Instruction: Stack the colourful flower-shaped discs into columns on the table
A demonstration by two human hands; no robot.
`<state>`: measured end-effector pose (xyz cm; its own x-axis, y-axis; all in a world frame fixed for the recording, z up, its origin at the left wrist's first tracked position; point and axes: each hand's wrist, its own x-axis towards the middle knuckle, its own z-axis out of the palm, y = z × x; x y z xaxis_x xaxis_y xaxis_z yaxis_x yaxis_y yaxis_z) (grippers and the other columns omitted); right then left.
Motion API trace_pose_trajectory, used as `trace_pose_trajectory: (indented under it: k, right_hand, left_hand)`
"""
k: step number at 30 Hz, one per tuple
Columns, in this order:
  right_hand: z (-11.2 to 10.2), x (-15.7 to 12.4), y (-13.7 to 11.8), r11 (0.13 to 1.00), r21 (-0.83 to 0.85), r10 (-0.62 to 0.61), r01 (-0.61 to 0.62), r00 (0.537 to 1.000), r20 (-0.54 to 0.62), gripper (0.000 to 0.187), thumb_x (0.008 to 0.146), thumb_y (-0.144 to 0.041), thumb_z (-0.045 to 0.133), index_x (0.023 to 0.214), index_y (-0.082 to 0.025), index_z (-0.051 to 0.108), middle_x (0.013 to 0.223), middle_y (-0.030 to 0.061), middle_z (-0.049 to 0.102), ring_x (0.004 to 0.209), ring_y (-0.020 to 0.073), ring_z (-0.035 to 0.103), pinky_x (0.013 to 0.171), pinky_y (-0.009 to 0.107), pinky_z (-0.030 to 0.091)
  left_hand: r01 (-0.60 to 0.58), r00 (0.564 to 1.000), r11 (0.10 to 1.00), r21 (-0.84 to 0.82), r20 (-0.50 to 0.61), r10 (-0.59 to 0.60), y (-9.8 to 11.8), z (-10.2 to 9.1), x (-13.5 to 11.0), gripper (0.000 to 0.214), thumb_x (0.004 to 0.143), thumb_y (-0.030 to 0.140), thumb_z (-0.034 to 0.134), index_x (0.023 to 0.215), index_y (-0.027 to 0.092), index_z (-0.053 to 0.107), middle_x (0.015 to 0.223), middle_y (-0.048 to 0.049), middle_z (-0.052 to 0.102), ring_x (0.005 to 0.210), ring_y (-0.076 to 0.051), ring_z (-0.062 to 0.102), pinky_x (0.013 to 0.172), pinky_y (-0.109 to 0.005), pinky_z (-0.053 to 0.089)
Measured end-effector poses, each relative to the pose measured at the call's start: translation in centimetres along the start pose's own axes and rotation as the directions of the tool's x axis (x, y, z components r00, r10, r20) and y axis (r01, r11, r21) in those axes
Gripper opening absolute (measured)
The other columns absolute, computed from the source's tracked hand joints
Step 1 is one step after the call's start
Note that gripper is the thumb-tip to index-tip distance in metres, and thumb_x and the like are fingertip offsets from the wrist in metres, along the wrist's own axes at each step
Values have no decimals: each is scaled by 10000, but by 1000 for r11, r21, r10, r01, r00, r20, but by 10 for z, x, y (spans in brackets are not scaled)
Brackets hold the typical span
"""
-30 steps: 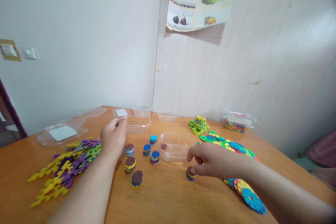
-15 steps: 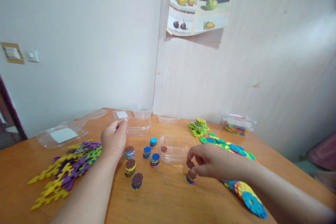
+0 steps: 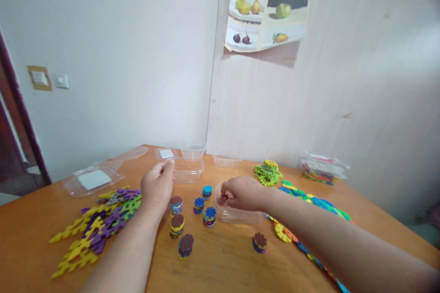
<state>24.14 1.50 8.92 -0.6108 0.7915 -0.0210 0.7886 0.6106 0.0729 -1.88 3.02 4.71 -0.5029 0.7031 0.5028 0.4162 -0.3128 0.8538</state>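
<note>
My right hand reaches into a small clear plastic tub at the table's middle, pinching a small brown flower-shaped disc over the tub's left end. My left hand hovers further left with its fingers curled, its fingertips at the near rim of another clear tub; I cannot make out anything in it. Several short stacks of small coloured discs stand between the hands. One more small stack with a brown top disc stands alone in front of the tub.
Yellow and purple branched foam pieces lie at the left. Clear lids and more tubs sit at the back. Large coloured discs spread along the right, with a green pile and a closed filled box behind them.
My right hand lifted a brown disc off the lone stack and carried it left and away into the clear tub. The left hand stayed by the far tub. The camera shifted slightly.
</note>
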Motion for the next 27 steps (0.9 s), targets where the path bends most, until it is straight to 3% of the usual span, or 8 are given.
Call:
trace_pose_trajectory:
  k: [6, 11, 16, 19, 23, 27]
  right_hand:
    - [3, 2, 4, 998, -16, 63, -64, 996, -62, 408, 857, -320, 593, 1248, -219, 649, 1128, 107, 748, 973, 262, 692, 694, 290, 423]
    - [-13, -30, 4, 985, 138, 116, -100, 987, -115, 217, 874, -312, 557, 1001, -208, 699, 888, 39, 739, 742, 178, 630, 600, 257, 356]
    - [-26, -87, -2, 921, 377, 98, -95, 995, 13, 119, 858, -236, 546, 854, -199, 658, 735, -20, 666, 630, 117, 545, 544, 214, 332]
    - [-22, -112, -5, 910, 380, 135, -164, 986, 102, 133, 835, -325, 630, 890, -221, 690, 760, -19, 695, 644, 131, 570, 537, 222, 321]
    - [-9, -123, -8, 923, 306, 208, -232, 972, 108, 321, 812, -397, 668, 1103, -270, 718, 875, 15, 746, 745, 183, 636, 594, 244, 358]
    - [-1, -121, -11, 926, 296, 212, -235, 971, 107, 311, 802, -344, 648, 1092, -273, 734, 914, 22, 759, 783, 190, 656, 629, 253, 381]
  left_hand:
    - [-2, 1000, 999, -35, 5, 3, 0, 1, -1, 378, 860, 475, 548, 601, 201, 530, 527, 40, 492, 557, -128, 452, 553, -241, 330]
    - [34, 999, 999, -32, -20, -34, 8, 0, -2, 363, 855, 469, 556, 608, 203, 542, 512, 50, 481, 528, -124, 429, 544, -249, 314]
    - [38, 999, 999, -22, -22, -39, 13, -1, -3, 358, 845, 450, 559, 589, 201, 538, 517, 46, 491, 534, -124, 428, 550, -250, 317]
    - [35, 999, 999, -31, -22, -35, 11, 0, -3, 368, 844, 462, 561, 586, 202, 524, 510, 48, 475, 536, -124, 428, 546, -250, 313]
    - [10, 1000, 999, -35, -15, -11, 5, 1, -3, 395, 854, 490, 549, 585, 202, 516, 510, 47, 463, 549, -126, 434, 544, -250, 313]
    - [8, 1000, 1000, -29, -8, -9, 4, 1, -2, 388, 845, 487, 551, 584, 201, 518, 509, 44, 464, 548, -128, 430, 540, -253, 310]
